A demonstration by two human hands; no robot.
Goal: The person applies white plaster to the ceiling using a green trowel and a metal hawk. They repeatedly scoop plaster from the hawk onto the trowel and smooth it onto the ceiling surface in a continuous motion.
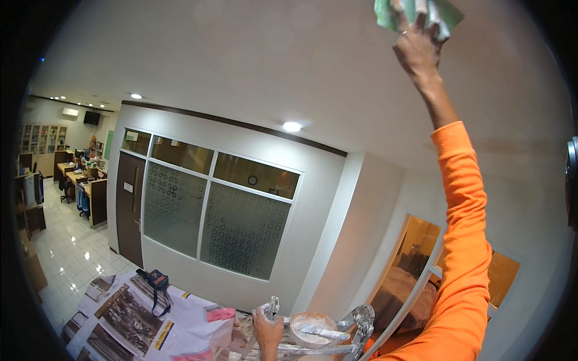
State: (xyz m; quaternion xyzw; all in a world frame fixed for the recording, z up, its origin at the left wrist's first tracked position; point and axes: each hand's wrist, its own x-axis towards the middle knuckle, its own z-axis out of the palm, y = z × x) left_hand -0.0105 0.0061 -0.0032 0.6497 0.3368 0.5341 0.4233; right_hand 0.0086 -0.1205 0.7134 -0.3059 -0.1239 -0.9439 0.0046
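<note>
- One green sheet (385, 16) is held against the ceiling (241, 60) by the right hand (420, 53), fingers splayed.
- Left hand (268, 328) curls round the metal ladder (363, 319).
- Ladder sway could tip the paste bowl (309, 317).

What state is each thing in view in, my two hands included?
Right hand: raised overhead, holding the green sheet
Green sheet: up at the ceiling, partly covered by fingers
Left hand: closed around a silvery metal part
Bowl: open, smeared inside with pale residue
Spreading tool: lying across the bowl, pale-coated
Black bag: resting on a printed sheet, strap loose
Ceiling light: lit
Brown door: shut
Wall screen: dark
</note>
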